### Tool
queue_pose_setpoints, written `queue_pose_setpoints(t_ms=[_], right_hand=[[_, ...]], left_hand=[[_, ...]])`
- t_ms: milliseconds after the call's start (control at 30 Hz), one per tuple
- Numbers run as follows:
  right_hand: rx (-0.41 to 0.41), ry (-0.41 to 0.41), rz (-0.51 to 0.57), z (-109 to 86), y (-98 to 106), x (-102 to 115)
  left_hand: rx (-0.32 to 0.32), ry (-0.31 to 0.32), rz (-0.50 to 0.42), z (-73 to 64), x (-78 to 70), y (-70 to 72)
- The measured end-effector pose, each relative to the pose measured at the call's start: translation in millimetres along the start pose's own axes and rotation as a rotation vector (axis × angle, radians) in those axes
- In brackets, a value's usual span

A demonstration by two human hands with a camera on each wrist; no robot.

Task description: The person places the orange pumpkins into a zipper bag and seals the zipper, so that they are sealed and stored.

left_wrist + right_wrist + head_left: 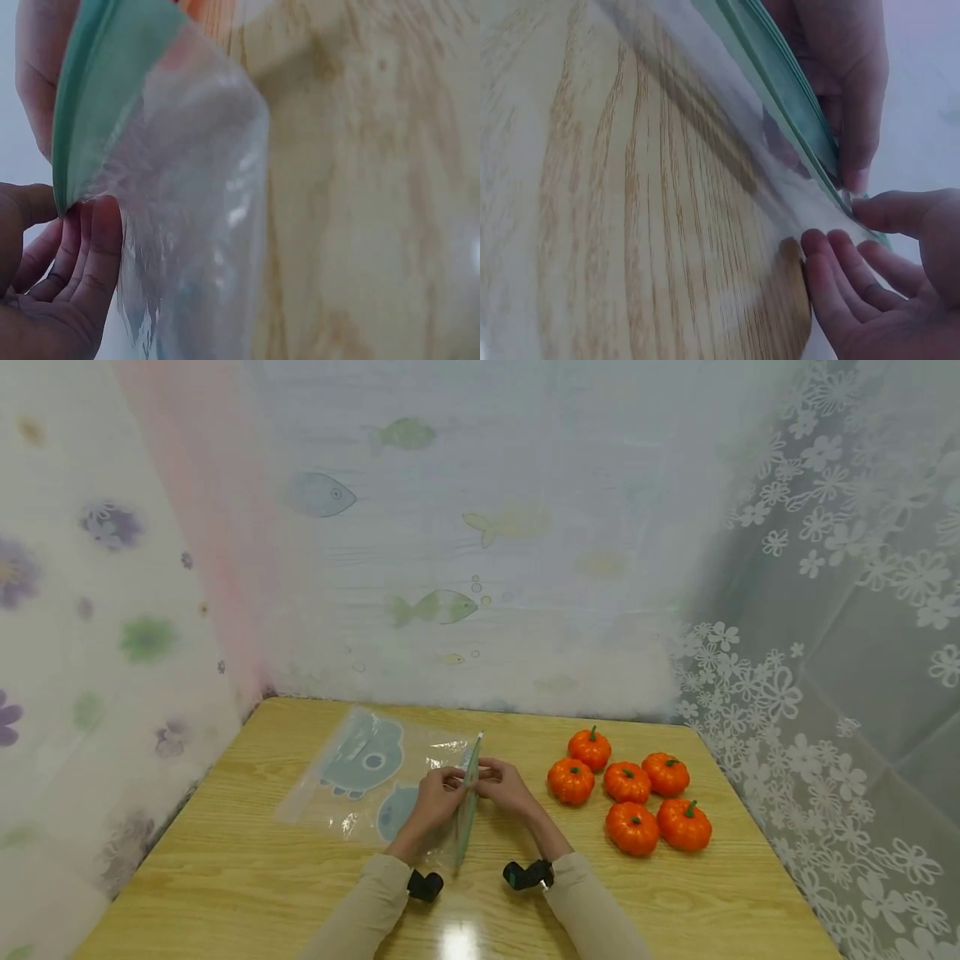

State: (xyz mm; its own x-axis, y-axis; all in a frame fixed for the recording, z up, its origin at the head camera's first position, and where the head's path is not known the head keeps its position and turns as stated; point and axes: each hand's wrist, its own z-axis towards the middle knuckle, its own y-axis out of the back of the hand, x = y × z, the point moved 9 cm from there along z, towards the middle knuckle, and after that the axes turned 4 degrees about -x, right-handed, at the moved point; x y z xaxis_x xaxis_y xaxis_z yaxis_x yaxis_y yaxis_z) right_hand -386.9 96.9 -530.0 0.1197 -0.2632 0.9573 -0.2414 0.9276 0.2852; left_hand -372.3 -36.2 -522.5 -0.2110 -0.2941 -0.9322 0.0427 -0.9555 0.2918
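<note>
A clear plastic zip bag [309,793] with blue cartoon prints and a green zip edge [467,822] stretches from the left of the table to between the hands. That edge stands raised, running away from the person. My left hand [437,800] pinches the green strip [64,150] from the left, with the thumb on one side and fingers on the other. From the right, my right hand [507,788] pinches the same strip [787,97] between thumb and fingers. Both sets of fingertips are close together. Whether the zip is parted there cannot be made out.
Several small orange pumpkins [627,782] with green stems sit in a cluster on the right of the wooden table [247,860]. Black wrist cameras [527,875] are strapped near both cuffs. Behind the table hangs a fish-printed curtain [525,635]; a flower-patterned one [825,735] hangs at right.
</note>
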Motion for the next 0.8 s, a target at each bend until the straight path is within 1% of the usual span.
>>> queue_pose_setpoints(t_ms=[100, 133, 167, 233, 300, 367, 467, 500, 600, 700, 733, 800], right_hand=[[0.032, -0.003, 0.004, -3.5, -4.1, 4.0], [0.044, -0.009, 0.017, -5.0, -5.9, 5.6], [0.059, -0.008, 0.028, -6.2, -8.1, 7.5], [0.075, -0.017, 0.056, -8.0, -11.4, 9.8], [0.079, -0.017, 0.075, -8.8, -13.7, 11.4], [0.059, 0.002, 0.072, -8.8, -13.5, 12.2], [0.015, 0.088, 0.060, -9.9, -10.6, 15.9], [0.007, 0.137, 0.068, -10.8, -10.1, 18.7], [-0.020, 0.201, 0.095, -13.0, -9.6, 20.7], [-0.046, 0.169, 0.118, -12.2, -10.6, 17.1], [-0.057, 0.138, 0.117, -11.6, -11.2, 14.7], [-0.065, 0.103, 0.133, -10.2, -12.6, 13.3]], left_hand=[[-0.026, -0.057, -0.040, -0.9, -5.4, 4.7], [-0.036, -0.088, -0.048, -1.8, -8.8, 6.6], [-0.042, -0.105, -0.061, -2.6, -11.3, 8.5], [-0.043, -0.117, -0.083, -2.6, -13.1, 10.5], [-0.043, -0.085, -0.083, -1.5, -12.0, 11.4], [-0.037, -0.043, -0.073, 1.1, -7.7, 11.0], [-0.039, 0.002, -0.053, 3.6, -3.2, 11.3], [-0.039, 0.006, -0.051, 3.9, -2.7, 11.7], [-0.039, 0.027, -0.051, 2.9, -2.8, 13.5], [-0.033, 0.024, -0.046, 1.3, -5.1, 14.7], [-0.034, 0.026, -0.046, 0.8, -5.9, 15.4], [-0.032, 0.016, -0.046, 0.2, -8.9, 16.6]])
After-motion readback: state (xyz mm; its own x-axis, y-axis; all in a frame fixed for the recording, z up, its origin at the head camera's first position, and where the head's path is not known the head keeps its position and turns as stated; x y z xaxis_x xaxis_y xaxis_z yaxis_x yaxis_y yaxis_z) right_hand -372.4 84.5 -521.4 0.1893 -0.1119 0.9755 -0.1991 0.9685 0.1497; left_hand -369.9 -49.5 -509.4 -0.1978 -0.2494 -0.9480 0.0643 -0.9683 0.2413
